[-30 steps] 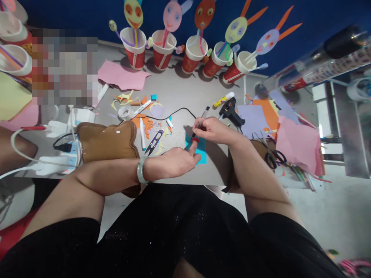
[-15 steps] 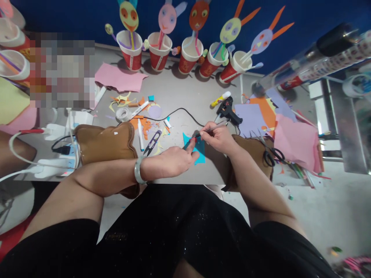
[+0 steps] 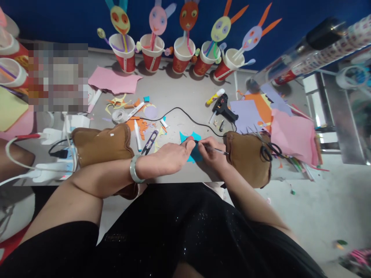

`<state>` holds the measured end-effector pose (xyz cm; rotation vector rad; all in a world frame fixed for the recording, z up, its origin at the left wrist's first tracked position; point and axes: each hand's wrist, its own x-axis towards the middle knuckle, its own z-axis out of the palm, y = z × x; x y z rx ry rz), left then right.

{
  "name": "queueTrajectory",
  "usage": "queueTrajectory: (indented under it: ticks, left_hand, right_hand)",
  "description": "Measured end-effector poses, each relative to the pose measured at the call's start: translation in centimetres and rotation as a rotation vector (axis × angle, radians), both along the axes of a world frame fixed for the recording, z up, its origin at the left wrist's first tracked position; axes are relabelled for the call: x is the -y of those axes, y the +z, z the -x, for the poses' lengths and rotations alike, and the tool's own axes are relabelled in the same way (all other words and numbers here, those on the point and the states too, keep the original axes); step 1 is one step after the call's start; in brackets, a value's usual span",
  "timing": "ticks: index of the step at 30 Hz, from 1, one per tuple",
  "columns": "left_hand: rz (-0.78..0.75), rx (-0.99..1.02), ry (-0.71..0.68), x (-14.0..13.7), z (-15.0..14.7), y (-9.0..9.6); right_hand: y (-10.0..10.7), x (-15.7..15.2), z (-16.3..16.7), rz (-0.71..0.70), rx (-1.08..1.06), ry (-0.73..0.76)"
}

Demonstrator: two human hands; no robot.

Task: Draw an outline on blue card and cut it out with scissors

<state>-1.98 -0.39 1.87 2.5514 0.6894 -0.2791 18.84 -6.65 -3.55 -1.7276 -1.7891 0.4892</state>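
In the head view, the right hand (image 3: pixel 213 155) has its fingers closed around a pen (image 3: pixel 222 151), whose tip points left toward the left hand (image 3: pixel 171 157) and whose other end slants out past the knuckles. The left hand reaches in from the other side, its fingertips over a piece of blue paper (image 3: pixel 197 153) that lies on the table (image 3: pixel 171 92) between the two hands, near the front edge. A small red piece (image 3: pixel 190 138) shows at the left fingertips; whether they pinch it or only press down, I cannot tell. Left of the paper are dark snips (image 3: pixel 150 142) and a white marker (image 3: pixel 137 136), with orange paper scraps (image 3: pixel 141 125) just behind. Beyond the right hand lie a black glue gun (image 3: pixel 225 108) and a yellow glue stick (image 3: pixel 214 97). A brown cushion (image 3: pixel 247 160) sits just right of the right hand, with black-handled scissors (image 3: pixel 266 153) across it. Five red paper cups (image 3: pixel 180 65) with paper faces stand in a row at the back.
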Motion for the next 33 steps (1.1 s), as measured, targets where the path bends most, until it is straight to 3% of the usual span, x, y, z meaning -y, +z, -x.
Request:
queueTrajectory:
  ticks: [9, 17, 27, 33]
  left_hand:
    - [-0.052, 0.081, -0.014, -0.1, 0.4, -1.2]
    - [-0.031, 0.065, 0.008, -0.1, 0.2, -0.9]
    - [-0.003, 0.085, 0.014, 0.1, 0.3, -0.5]
    - [0.021, 0.008, 0.023, 0.4, 0.0, 0.3]
  right_hand:
    - [-1.7, 1.1, 0.7, -0.129, 0.123, 0.035]
    - [-1.9, 2.0, 1.2, -0.147, 0.167, 0.097]
    - [-2.1, 1.7, 2.0, -0.366, 0.143, 0.214]
    - [-1.2, 1.2, 2.6, -0.404, 0.168, 0.287]
